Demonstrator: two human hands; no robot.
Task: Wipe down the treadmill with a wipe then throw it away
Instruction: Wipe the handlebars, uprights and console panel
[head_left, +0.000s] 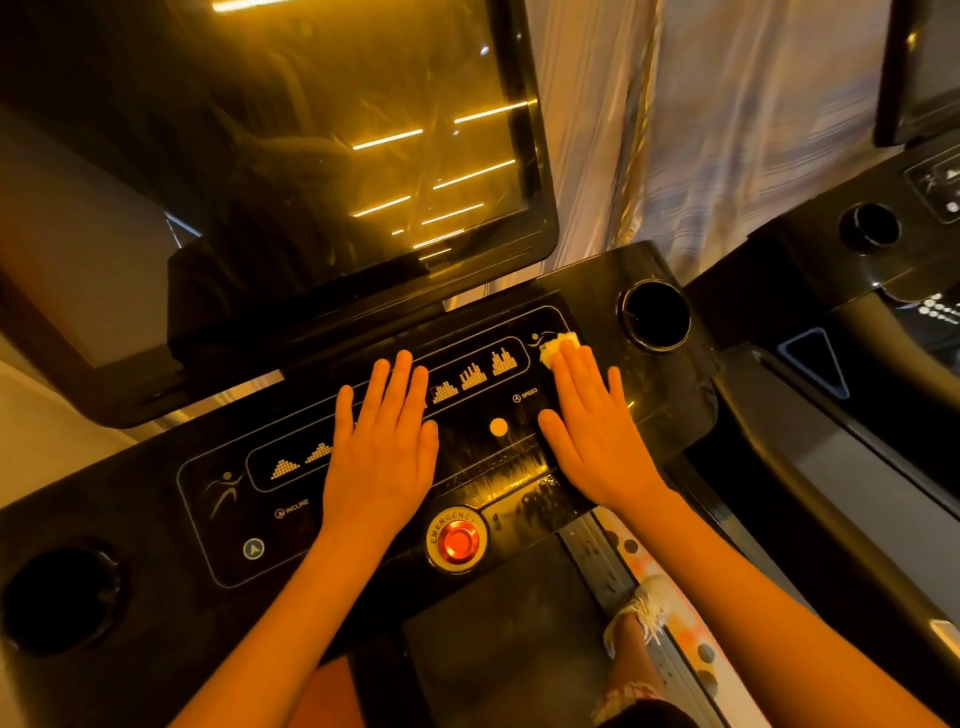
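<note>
Flatly, the right hand (597, 431) presses, fingers straight, a small crumpled pale wipe (558, 344) onto the glossy black treadmill console (156, 597), at one o'clock from the round red emergency button (457, 540); the left hand (382, 441) rests spread at eleven o'clock.

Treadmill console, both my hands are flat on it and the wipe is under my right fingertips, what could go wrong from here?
The left hand lies flat across the program icons of the console and might trigger one. The wipe sits only under the fingertips of the right hand and could slip towards the cup holder. A backward sweep could bump the red emergency button.
</note>
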